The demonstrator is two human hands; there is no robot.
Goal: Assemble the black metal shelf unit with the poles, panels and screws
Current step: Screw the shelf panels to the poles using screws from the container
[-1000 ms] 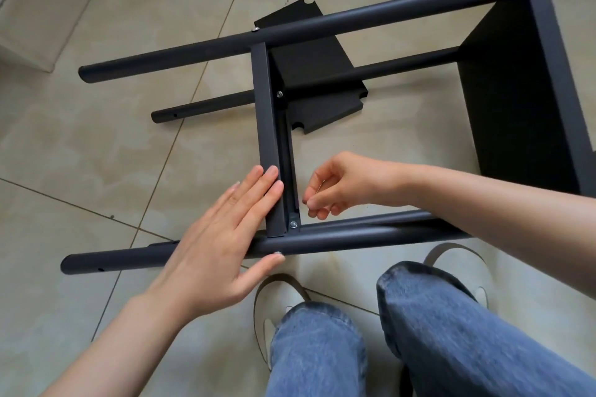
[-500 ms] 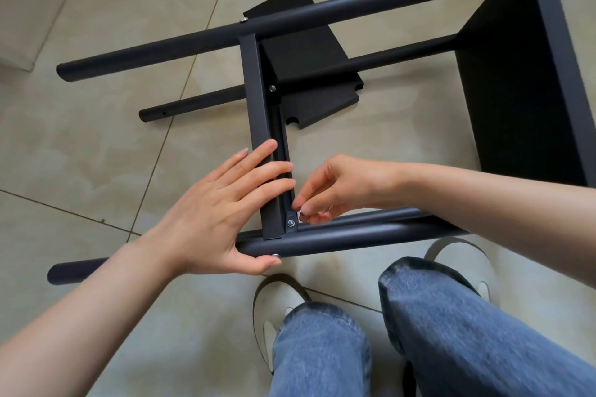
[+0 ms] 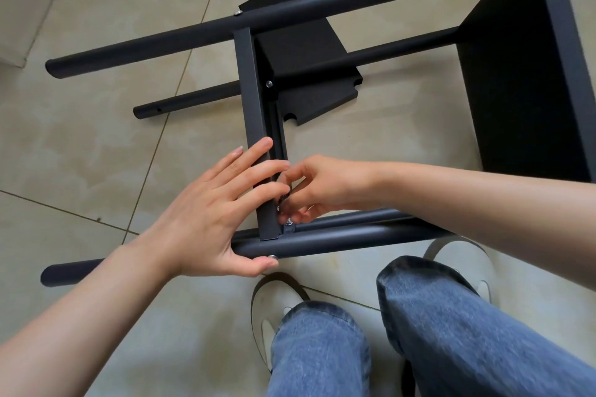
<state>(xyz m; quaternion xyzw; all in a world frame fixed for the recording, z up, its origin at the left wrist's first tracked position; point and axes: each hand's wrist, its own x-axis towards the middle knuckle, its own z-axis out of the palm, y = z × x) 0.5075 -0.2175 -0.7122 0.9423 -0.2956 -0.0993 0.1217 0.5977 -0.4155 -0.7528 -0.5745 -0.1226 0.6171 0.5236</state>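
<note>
The head view cuts the shelf unit (image 3: 322,126), lying on its side on the tiled floor (image 3: 96,145), at the right edge. Curled fingers (image 3: 287,179) of the right hand (image 3: 322,185) pinch something small at the middle panel (image 3: 254,126); whether it is a screw stays hidden. The left hand (image 3: 206,213) lies flat on that panel, fingers straight, thumb under the near pole (image 3: 338,240).

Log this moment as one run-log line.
step: fastening middle panel to near pole | left hand: flat on panel edge, thumb under pole | right hand: pinching at screw | loose panel: on floor
</note>
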